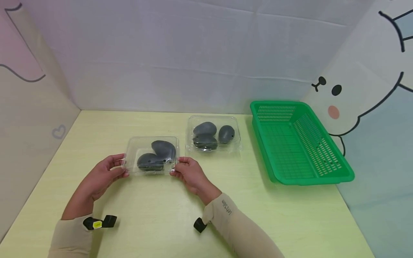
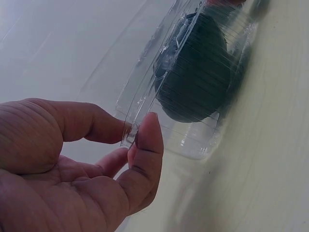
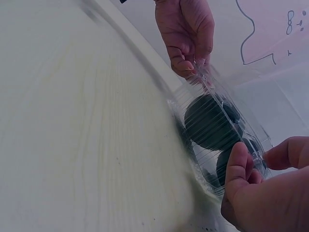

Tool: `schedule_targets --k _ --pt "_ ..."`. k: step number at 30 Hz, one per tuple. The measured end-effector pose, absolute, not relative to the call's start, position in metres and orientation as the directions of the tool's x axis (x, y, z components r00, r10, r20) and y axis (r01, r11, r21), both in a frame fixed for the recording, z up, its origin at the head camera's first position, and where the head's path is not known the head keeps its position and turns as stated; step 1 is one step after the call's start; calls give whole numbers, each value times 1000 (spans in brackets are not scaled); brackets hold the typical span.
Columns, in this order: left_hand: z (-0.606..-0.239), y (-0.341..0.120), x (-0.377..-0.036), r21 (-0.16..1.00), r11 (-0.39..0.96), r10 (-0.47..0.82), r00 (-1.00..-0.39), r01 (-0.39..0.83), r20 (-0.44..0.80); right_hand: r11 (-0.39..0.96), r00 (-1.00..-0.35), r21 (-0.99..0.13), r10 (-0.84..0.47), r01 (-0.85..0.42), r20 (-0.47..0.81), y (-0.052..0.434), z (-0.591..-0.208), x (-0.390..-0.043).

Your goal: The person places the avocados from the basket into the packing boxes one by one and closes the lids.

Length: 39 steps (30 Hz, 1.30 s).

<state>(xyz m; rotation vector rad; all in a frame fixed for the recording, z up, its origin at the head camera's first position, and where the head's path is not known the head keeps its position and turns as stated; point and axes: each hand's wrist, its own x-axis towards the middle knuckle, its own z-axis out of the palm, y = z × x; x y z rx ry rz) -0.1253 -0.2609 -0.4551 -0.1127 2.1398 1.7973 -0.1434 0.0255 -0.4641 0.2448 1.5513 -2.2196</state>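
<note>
A clear plastic clamshell box (image 1: pixel 131 152) holds two dark grey, smooth, rounded fruit-like pieces (image 1: pixel 164 148). At its left rim, my left hand (image 1: pixel 104 172) pinches the edge between thumb and fingers. The right front corner is pinched by my right hand (image 1: pixel 191 175). From the left wrist view, the lid and base rims (image 2: pixel 130 135) meet between the left thumb and fingers. In the right wrist view both hands grip opposite ends of the box, with the dark pieces (image 3: pixel 207 121) showing through its ribbed side.
Behind and to the right stands a second clear clamshell box (image 1: pixel 213 119) with three similar dark pieces. A green plastic basket (image 1: pixel 274 172) sits at the right of the pale wooden table (image 1: pixel 155 222). White printed fabric walls (image 1: pixel 167 79) enclose the back and sides.
</note>
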Motion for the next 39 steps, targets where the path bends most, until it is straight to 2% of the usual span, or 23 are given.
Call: schedule_targets --k 39 --pt "-453 -260 -125 943 194 162 -940 -269 -301 -299 -911 -862 -197 409 -364 25 -468 -144"
